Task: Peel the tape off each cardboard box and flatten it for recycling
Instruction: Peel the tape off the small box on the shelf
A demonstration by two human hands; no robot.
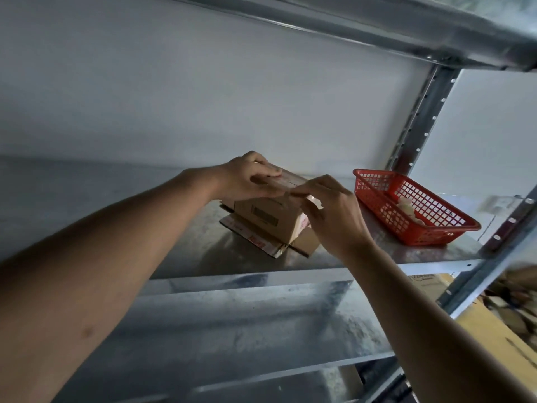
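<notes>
Both my bare arms reach up and forward to a metal shelf (377, 251) at about head height. A small cardboard box (267, 216) sits near the middle of that shelf, resting on its own bottom flaps, which are splayed out flat beneath it. My left hand (250, 178) lies over the top of the box at its left end, fingers curled over the top and thumb against the near edge, gripping it. My right hand (328, 210) is at the near top edge of the box, just beside the left one — thumb and forefinger are pressed together, pinching a strip of clear tape (312, 200) where it lifts from the box. The tape is glossy and hard to make out beyond the pinch. To the right of the box, apart from it, a red plastic basket (436, 228) sits on the same shelf with something pale and crumpled inside. A grey wall (203, 97) stands behind, and another shelf runs overhead.
</notes>
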